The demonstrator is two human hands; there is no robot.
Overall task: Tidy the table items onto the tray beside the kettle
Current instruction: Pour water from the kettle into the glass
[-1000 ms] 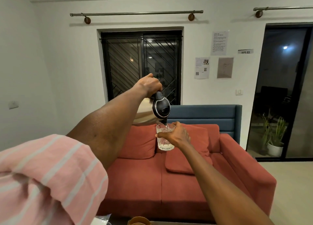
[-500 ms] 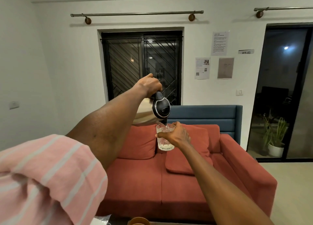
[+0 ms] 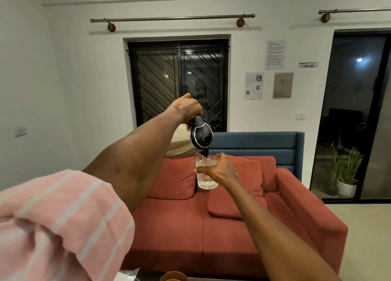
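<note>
The person wears a loose salmon-pink short sleeve with thin pale grey-white stripes point(image 3: 63, 221), its soft woven cloth bunched in folds and ending at a hemmed edge above the left elbow, while the left forearm and the whole right arm are bare.

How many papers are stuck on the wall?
3, not counting the small "WS 03" label. A text sheet is on top, a white sheet sits lower left, and a brownish sheet is beside it.
</note>
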